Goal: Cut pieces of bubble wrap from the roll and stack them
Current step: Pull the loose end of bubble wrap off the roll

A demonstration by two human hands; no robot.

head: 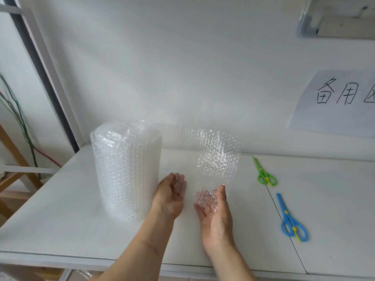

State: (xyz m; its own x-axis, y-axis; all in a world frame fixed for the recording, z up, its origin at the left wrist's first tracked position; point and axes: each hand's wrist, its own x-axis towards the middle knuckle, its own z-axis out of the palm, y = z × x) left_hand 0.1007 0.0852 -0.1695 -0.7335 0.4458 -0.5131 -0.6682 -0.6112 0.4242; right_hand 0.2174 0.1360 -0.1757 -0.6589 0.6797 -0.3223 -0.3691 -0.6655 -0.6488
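Clear bubble wrap roll (126,169) stands upright just left of the left hand (170,194), its loose sheet (217,159) trailing right. Both palms are spread; the right hand (216,214) cups the sheet's lower edge. I'd pull it flat and taut before cutting. Green scissors (264,173) and blue scissors (291,220) wait right of that hand on the white table (60,220), against a white wall (182,67).

White table (60,230) against white wall (162,67); handwritten paper sheet (334,102) on wall.
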